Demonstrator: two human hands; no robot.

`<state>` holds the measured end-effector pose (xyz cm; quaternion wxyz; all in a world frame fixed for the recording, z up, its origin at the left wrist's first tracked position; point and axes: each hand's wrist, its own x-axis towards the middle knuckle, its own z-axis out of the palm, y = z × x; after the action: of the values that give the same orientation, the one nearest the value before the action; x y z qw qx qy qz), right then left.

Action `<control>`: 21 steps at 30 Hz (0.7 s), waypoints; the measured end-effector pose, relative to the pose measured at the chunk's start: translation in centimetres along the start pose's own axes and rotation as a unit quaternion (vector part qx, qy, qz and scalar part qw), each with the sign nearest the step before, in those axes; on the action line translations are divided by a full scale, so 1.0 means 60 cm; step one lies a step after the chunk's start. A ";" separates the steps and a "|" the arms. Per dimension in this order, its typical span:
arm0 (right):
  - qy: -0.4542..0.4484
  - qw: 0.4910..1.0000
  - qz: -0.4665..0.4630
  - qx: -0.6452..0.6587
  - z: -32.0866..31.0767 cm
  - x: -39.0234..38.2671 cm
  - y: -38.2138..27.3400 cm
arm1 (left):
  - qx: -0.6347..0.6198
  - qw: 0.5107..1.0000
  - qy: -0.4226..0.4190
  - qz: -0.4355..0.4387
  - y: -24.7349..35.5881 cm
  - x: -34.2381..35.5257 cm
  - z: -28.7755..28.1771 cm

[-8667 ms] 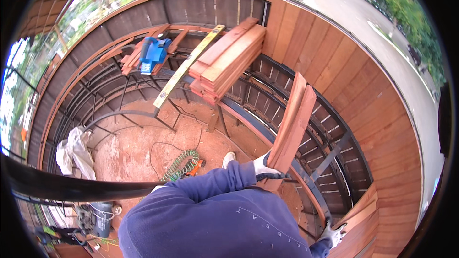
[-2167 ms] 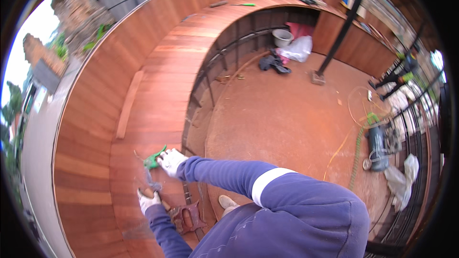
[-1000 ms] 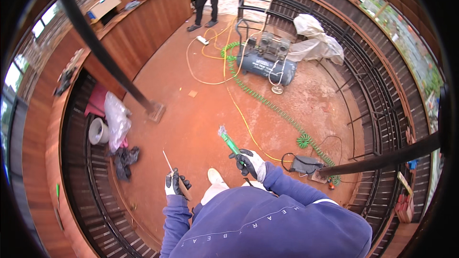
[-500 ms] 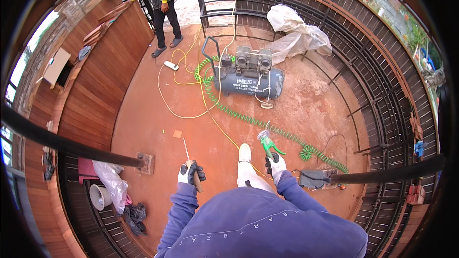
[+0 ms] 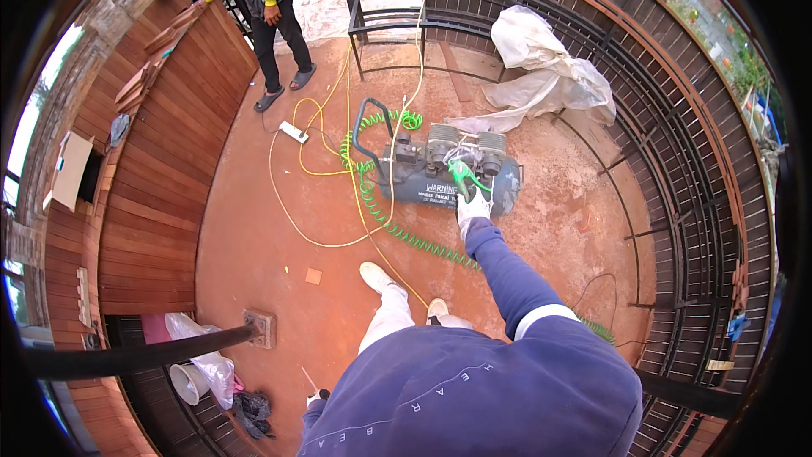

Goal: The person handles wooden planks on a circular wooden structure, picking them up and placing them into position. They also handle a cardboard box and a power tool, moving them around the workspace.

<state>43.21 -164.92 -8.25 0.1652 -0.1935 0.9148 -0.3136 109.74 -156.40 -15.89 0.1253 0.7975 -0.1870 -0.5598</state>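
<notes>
My right hand (image 5: 474, 206), in a white and dark glove, stretches forward on an extended arm. It is closed round a green pistol-grip tool (image 5: 462, 174) with a curved trigger. The tool overlaps the right part of a dark blue air compressor (image 5: 409, 189) with a pair of grey motor heads; whether they touch I cannot tell. Low beside my body, my left hand (image 5: 319, 396) is partly hidden by my sleeve. It holds a slim tool with a thin straight shaft (image 5: 309, 377); its handle is mostly hidden.
A green coiled hose (image 5: 414, 239) and yellow cables (image 5: 359, 211) cross the reddish floor near my feet. A white power strip (image 5: 293, 132) lies by a standing person (image 5: 269, 17). Plastic sheeting (image 5: 554, 63) lies by the curved black railing. A post (image 5: 144, 354) stands left, beside a white bucket (image 5: 188, 383).
My right hand has swung forward and up with the green tool to the compressor. My left hand has dropped back beside my body, still holding the slim tool. My feet have shifted.
</notes>
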 end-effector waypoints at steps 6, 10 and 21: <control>-0.019 0.997 0.059 -0.047 0.087 0.140 -0.061 | 0.454 0.877 0.064 0.143 0.138 0.053 0.051; 0.051 0.995 0.057 -0.068 0.147 0.223 -0.069 | 0.152 0.970 -0.029 0.186 0.317 0.060 0.113; -0.056 0.965 0.096 -0.238 0.175 0.296 -0.093 | -0.079 0.979 -0.058 0.180 0.432 -0.013 0.216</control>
<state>33.59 -182.49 -15.78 0.1949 -0.1556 0.9666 -0.0583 93.20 -179.23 -9.06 0.2751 0.7046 -0.2898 -0.5865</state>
